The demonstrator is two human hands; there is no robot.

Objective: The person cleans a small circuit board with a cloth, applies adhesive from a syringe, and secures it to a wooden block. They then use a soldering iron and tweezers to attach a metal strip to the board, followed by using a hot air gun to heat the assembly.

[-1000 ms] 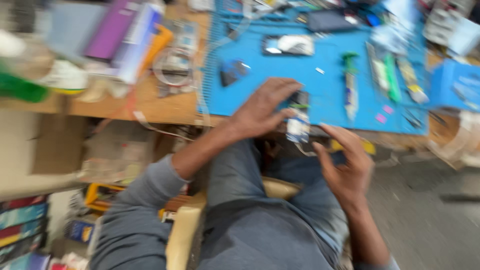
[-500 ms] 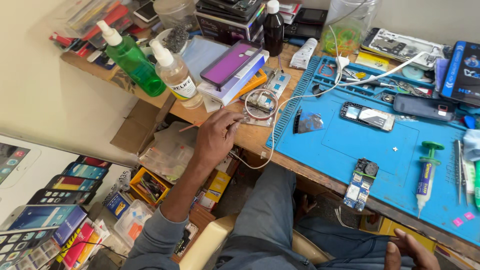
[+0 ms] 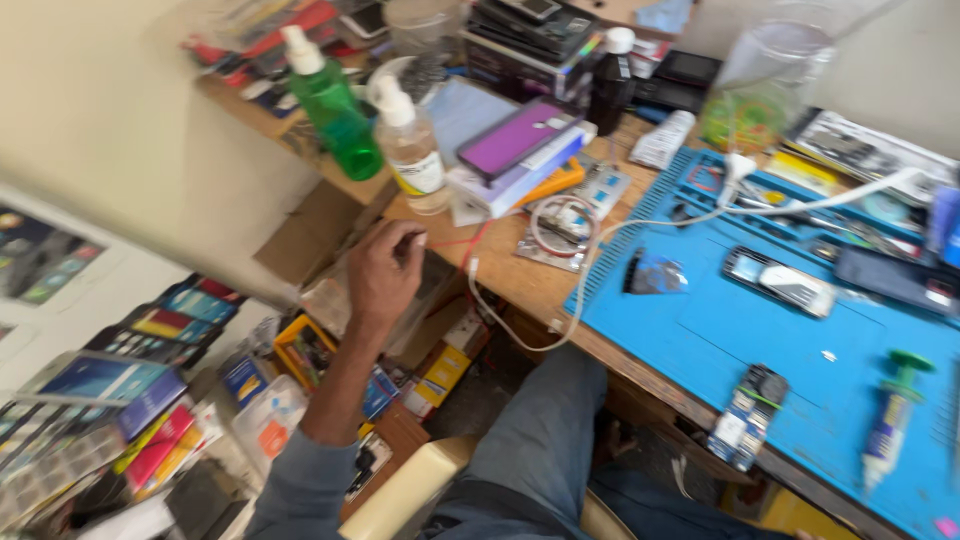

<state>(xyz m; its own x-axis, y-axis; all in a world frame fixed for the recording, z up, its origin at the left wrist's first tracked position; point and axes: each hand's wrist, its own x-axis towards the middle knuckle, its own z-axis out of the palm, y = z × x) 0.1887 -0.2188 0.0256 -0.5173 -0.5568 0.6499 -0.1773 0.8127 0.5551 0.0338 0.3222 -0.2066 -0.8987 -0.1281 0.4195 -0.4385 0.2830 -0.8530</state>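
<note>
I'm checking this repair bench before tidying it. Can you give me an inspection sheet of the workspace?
Surface: wooden bench carrying a blue work mat.
Job's things: left hand at the bench's edge, fingers curled, beside a clear spray bottle; whether it holds anything is unclear.
Clutter: green spray bottle, purple phone, circuit board, syringe.
Grippers: right hand not in view.
Cables: white cable looping off the edge.
Surroundings: packaged goods stacked below.

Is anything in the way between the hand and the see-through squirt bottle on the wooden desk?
Nothing visible. The left hand hangs at the wooden desk's left edge, just below the clear plastic spray bottle. Only bare desk edge lies between them. The green spray bottle stands farther off, behind.
</note>
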